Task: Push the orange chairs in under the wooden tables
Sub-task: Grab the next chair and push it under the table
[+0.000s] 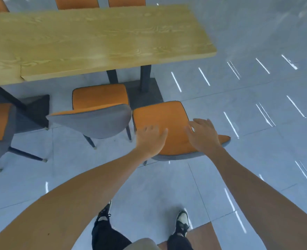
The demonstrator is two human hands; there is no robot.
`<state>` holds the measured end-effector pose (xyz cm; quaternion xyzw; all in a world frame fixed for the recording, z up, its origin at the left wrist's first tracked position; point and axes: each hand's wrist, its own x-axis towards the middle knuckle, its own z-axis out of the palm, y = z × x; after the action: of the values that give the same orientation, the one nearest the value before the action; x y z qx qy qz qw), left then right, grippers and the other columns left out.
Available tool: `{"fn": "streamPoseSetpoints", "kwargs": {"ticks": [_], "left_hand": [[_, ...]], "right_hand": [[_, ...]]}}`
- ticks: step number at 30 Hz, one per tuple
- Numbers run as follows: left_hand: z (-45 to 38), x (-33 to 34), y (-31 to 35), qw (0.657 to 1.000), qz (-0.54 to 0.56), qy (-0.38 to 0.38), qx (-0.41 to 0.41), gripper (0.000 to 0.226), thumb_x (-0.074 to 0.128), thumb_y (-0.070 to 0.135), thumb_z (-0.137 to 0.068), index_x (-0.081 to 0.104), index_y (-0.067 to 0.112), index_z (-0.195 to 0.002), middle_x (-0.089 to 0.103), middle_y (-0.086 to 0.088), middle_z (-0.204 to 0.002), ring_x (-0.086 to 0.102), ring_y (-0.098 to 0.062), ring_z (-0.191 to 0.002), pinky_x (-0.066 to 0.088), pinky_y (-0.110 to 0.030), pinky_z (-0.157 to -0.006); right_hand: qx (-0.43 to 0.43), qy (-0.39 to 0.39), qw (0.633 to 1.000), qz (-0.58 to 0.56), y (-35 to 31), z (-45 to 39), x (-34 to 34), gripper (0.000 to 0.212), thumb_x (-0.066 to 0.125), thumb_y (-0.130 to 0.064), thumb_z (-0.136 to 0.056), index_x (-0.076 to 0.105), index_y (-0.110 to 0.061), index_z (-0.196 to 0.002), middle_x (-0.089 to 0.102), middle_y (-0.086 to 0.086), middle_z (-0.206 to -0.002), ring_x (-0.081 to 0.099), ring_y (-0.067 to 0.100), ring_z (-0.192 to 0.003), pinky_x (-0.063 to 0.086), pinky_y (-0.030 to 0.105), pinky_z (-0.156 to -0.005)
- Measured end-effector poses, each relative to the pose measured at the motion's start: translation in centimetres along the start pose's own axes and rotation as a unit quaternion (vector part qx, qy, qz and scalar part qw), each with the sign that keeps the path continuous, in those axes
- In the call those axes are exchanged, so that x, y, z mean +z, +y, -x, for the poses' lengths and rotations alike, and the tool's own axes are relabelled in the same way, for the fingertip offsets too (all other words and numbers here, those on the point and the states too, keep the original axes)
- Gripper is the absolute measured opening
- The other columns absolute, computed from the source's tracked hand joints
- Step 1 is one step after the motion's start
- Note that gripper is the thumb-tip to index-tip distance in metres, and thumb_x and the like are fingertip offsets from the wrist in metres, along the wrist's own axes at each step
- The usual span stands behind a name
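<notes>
Your chair point(160, 121) stands on the floor point(239, 105) near the corner of the wooden counter point(95, 42). It is not under it yet. It sits out past the counter's end, turned a little, just beside the next chair point(98, 112), which is partly tucked in.

Your left hand point(150, 139) and right hand point(203, 136) are both over the top of the chair's back. The fingers are spread and mostly straight, so both hands look open and grip nothing. You cannot tell for sure if they touch the chair yet.

The chair looks light, with thin dark legs and a soft padded seat. The hard back rim is a good place to hold. The floor is shiny and smooth, so the chair will likely slide easily. Push low and slow, or it may tip or bump the chair beside it.

Most of the chair's legs are hidden under the seat and your arms. You cannot see how much room is under the counter. The picture is a bit blurry. More chairs are cut off at the left and top edges.
</notes>
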<state>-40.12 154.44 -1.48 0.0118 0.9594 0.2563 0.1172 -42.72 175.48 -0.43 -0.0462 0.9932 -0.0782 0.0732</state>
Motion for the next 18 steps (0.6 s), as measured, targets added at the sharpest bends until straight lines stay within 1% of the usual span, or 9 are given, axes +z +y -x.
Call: {"fn": "streamPoseSetpoints", "kwargs": {"ticks": [2,4,6,8,10,11,13,15,18], "left_hand": [[1.2,2.8,4.0,1.000,0.007,-0.010,-0.005,0.051,0.013,0.053,-0.094,0.058,0.029,-0.095,0.058,0.001,-0.094,0.054,-0.027,-0.102,0.041,-0.044,-0.087],[2.1,5.7,6.9,0.999,0.024,-0.013,-0.021,0.039,0.022,0.046,-0.099,0.051,0.036,-0.074,0.054,0.006,-0.080,0.056,-0.027,-0.092,0.046,-0.046,-0.086],[3.1,8.0,8.8,0.998,0.022,-0.014,-0.054,0.041,0.019,0.042,-0.095,0.040,0.029,-0.063,0.045,0.007,-0.065,0.051,-0.024,-0.076,0.040,-0.040,-0.080],[4.2,9.8,9.6,0.997,-0.027,0.007,-0.076,0.042,0.011,0.040,-0.090,0.047,0.027,-0.073,0.046,0.010,-0.073,0.045,-0.018,-0.078,0.029,-0.036,-0.077],[4.4,10.5,9.5,0.994,-0.033,0.044,-0.096,0.037,0.024,0.034,-0.096,0.054,0.023,-0.077,0.052,0.012,-0.076,0.047,-0.013,-0.079,0.032,-0.033,-0.078],[4.1,10.6,9.3,0.993,-0.015,0.055,-0.106,0.034,0.033,0.032,-0.097,0.054,0.022,-0.073,0.054,0.012,-0.071,0.049,-0.013,-0.077,0.038,-0.034,-0.079],[3.0,10.8,8.6,0.991,-0.003,0.048,-0.122,0.039,0.038,0.032,-0.098,0.049,0.023,-0.061,0.050,0.009,-0.061,0.049,-0.016,-0.071,0.043,-0.036,-0.076],[1.9,11.3,8.0,0.989,-0.001,0.049,-0.139,0.046,0.035,0.033,-0.096,0.040,0.022,-0.052,0.043,0.008,-0.052,0.047,-0.019,-0.064,0.038,-0.034,-0.068],[0.6,11.9,7.1,0.987,-0.017,0.071,-0.145,0.046,0.032,0.032,-0.089,0.032,0.019,-0.045,0.032,0.007,-0.042,0.032,-0.014,-0.044,0.023,-0.028,-0.052]], "right_hand": [[0.013,-0.028,0.999,0.022,3.9,1.5,-0.1,0.051,0.023,-0.043,-0.098,0.067,-0.025,-0.116,0.063,-0.001,-0.126,0.050,0.028,-0.127,0.026,0.051,-0.113],[-0.031,-0.031,0.999,0.031,7.6,3.0,0.5,0.052,0.019,-0.040,-0.091,0.067,-0.021,-0.097,0.065,-0.002,-0.104,0.057,0.028,-0.112,0.033,0.044,-0.105],[-0.054,-0.017,0.998,-0.031,10.6,4.5,1.4,0.034,0.039,-0.040,-0.095,0.066,-0.020,-0.090,0.064,-0.005,-0.097,0.057,0.024,-0.101,0.044,0.035,-0.087],[-0.100,0.014,0.994,-0.041,12.4,5.1,2.6,0.023,0.054,-0.040,-0.095,0.066,-0.022,-0.097,0.065,-0.006,-0.103,0.057,0.021,-0.100,0.046,0.031,-0.077],[-0.125,0.039,0.991,-0.016,13.0,4.4,3.4,0.024,0.052,-0.041,-0.093,0.066,-0.022,-0.089,0.066,-0.005,-0.095,0.058,0.022,-0.095,0.041,0.032,-0.078],[-0.127,0.047,0.991,0.001,13.0,3.7,3.7,0.027,0.050,-0.041,-0.092,0.065,-0.022,-0.081,0.065,-0.004,-0.089,0.058,0.023,-0.089,0.038,0.034,-0.078],[-0.119,0.058,0.991,0.023,12.7,2.2,4.4,0.032,0.049,-0.039,-0.090,0.065,-0.021,-0.069,0.062,-0.001,-0.080,0.053,0.025,-0.080,0.032,0.035,-0.073],[-0.119,0.069,0.990,0.017,12.5,1.2,5.2,0.035,0.047,-0.034,-0.088,0.062,-0.018,-0.061,0.056,0.001,-0.070,0.049,0.026,-0.073,0.029,0.033,-0.067],[-0.140,0.123,0.982,-0.031,12.3,0.3,6.4,0.036,0.043,-0.021,-0.084,0.042,-0.016,-0.048,0.038,-0.001,-0.049,0.038,0.025,-0.050,0.025,0.030,-0.052]]}}
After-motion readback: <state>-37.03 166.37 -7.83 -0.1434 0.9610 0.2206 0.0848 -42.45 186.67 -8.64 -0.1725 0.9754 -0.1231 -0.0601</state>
